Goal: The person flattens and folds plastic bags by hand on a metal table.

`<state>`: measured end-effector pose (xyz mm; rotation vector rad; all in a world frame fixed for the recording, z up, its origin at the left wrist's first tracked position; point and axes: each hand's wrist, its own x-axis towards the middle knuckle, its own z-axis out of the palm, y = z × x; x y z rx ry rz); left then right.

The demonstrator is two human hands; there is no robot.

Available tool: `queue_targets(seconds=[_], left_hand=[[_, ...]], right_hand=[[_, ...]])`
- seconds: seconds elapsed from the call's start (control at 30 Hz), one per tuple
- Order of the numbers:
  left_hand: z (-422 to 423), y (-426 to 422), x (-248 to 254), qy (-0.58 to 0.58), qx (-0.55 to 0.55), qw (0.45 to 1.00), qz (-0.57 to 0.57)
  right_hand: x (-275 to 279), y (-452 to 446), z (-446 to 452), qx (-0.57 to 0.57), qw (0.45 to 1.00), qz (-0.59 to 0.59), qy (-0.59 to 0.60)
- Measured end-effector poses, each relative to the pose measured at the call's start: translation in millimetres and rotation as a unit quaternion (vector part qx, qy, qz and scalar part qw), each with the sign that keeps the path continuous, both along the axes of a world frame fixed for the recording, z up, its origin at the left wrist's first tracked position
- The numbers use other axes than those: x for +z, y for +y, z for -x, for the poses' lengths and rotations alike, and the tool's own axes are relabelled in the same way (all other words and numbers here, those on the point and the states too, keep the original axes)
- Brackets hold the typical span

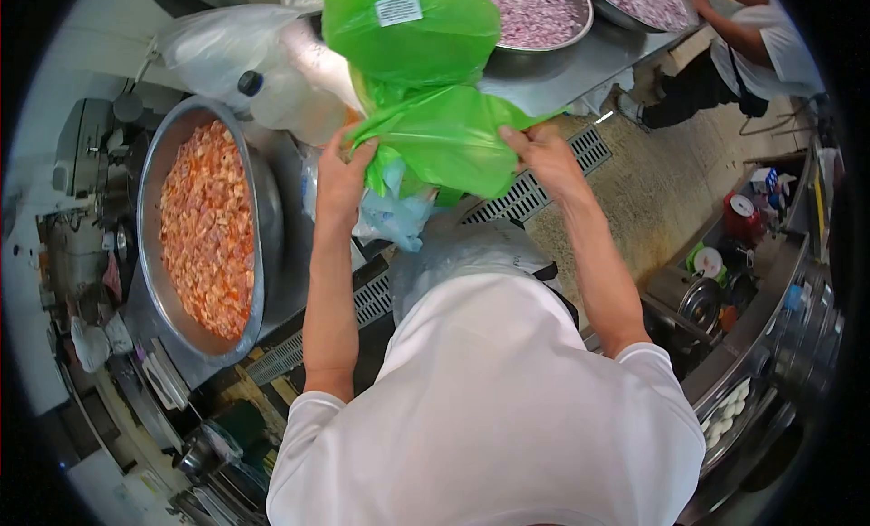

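Both my hands grip a bright green plastic bag (444, 136) by its edges, with the film spread between them. My left hand (344, 168) pinches its left side, and my right hand (544, 154) pinches the right side. Behind it stands a bulging green bag (417, 37) with a white label; I cannot tell if the two are one piece. Light blue plastic (399, 209) hangs just below the green film, near my left hand. A clear plastic jug (294, 105) with a dark cap lies to the left, beside clear plastic bags (213, 41).
A large metal basin (263, 227) of orange-red chopped meat stands at left. Two metal bowls (589, 19) (625, 23) of pinkish chopped food sit on the steel table (535, 77). Another person (761, 50) stands at upper right. Pots (684, 295) and a floor grate (589, 150) are to the right.
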<state>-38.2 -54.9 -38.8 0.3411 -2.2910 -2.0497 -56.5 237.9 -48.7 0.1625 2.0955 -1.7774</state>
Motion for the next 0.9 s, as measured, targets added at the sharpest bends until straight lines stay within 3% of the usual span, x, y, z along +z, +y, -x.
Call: queue_targets(seconds=[0.03,0.07,0.13,0.17,0.2,0.27,0.37,0.4,0.43,0.5,0.53,0.63,0.67,0.73,0.8,0.83,0.87,0.9], left_hand=[[-1.6,1.4,0.8,0.065,0.034,0.988,0.134],[-6.6,-6.7,8.0,0.066,0.052,0.970,0.227],[-17.9,4.9,39.7,0.072,0.066,0.965,0.243],[-22.4,15.3,49.7,0.078,0.069,0.963,0.248],[-27.7,28.0,52.3,0.082,0.002,0.973,0.215],[-36.0,54.0,53.8,0.091,-0.128,0.977,0.144],[-26.8,66.2,49.4,0.095,-0.149,0.980,0.097],[-22.9,58.3,40.9,0.090,-0.097,0.988,0.079],[-19.5,47.6,45.1,0.058,-0.112,0.989,-0.081],[-12.4,26.0,53.5,-0.008,-0.133,0.912,-0.389],[-10.3,26.4,54.1,0.006,-0.139,0.890,-0.435],[-33.1,40.8,93.0,0.013,-0.122,0.857,-0.501],[-31.8,38.0,85.1,0.048,-0.224,0.808,-0.542],[-20.0,33.4,74.7,0.014,-0.302,0.848,-0.435],[-12.5,36.6,87.1,0.102,-0.260,0.948,-0.151],[-8.4,39.8,96.7,0.125,-0.221,0.967,-0.005],[1.7,36.6,110.9,0.193,-0.176,0.952,0.157],[14.7,32.7,126.4,0.255,-0.126,0.906,0.314]], right_hand=[[2.3,1.4,1.8,-0.007,0.999,-0.047,-0.005],[-11.1,0.3,3.0,-0.082,0.996,-0.044,-0.002],[-3.6,-8.4,-1.8,-0.104,0.994,-0.019,0.020],[1.9,-11.7,-3.6,-0.120,0.992,-0.008,0.033],[7.4,-15.8,-2.7,-0.082,0.995,-0.048,0.029],[31.3,-42.2,-11.7,-0.026,0.998,0.054,0.034],[48.0,-47.7,-10.8,0.026,0.978,0.209,0.001],[51.2,-46.9,-7.8,0.033,0.965,0.261,-0.016],[49.1,-40.3,-4.3,0.048,0.980,0.184,0.059],[37.3,-18.9,10.4,0.079,0.975,0.021,0.208],[34.7,-14.2,14.6,0.084,0.969,-0.027,0.230],[17.4,0.3,42.7,-0.079,0.913,-0.178,0.358],[16.0,8.1,55.5,-0.123,0.928,-0.088,0.341],[28.9,18.6,76.6,-0.196,0.928,0.096,0.302],[86.9,39.9,78.8,-0.157,0.864,0.445,0.176],[119.4,42.8,71.5,-0.008,0.836,0.494,0.240],[146.2,43.9,64.3,0.140,0.784,0.528,0.294],[169.0,41.8,64.8,0.204,0.794,0.465,0.335]])
